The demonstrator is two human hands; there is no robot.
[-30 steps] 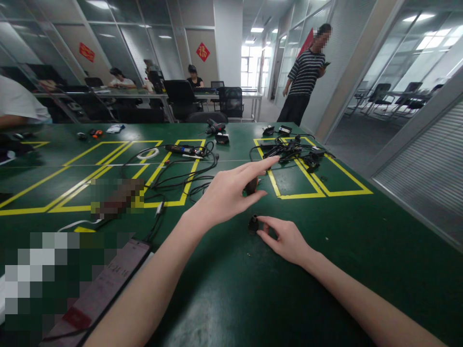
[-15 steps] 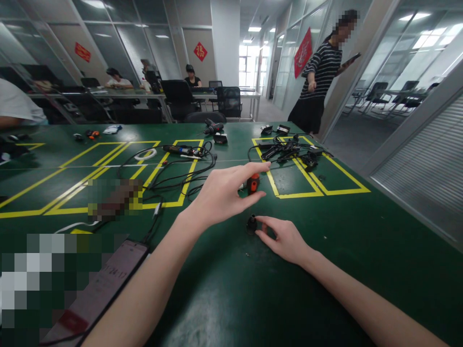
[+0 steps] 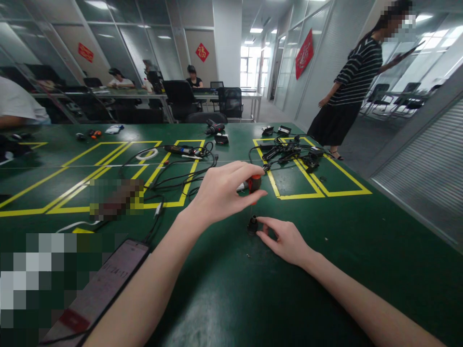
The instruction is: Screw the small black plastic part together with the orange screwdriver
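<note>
My left hand [image 3: 231, 189] is curled around the orange and black handle of a screwdriver [image 3: 256, 183], thumb and forefinger on either side of it. The thin shaft points down towards a small black part [image 3: 252, 225] with a round base and a short upright stub, standing on the green table. Whether the tip touches the part is too small to tell. My right hand [image 3: 282, 238] pinches the part's right side between thumb and forefinger, low over the table.
Black cables and devices [image 3: 285, 152] lie inside yellow tape outlines at the right. Beyond my left hand are a cordless drill [image 3: 214, 127] and a looped cable [image 3: 173, 176]. A phone [image 3: 104, 284] lies near my left forearm. A person in a striped top [image 3: 358, 72] stands beyond the table.
The screwdriver handle has turned and tilted slightly between my left fingers. My right hand and the black part stay in place. The person in stripes has moved right.
</note>
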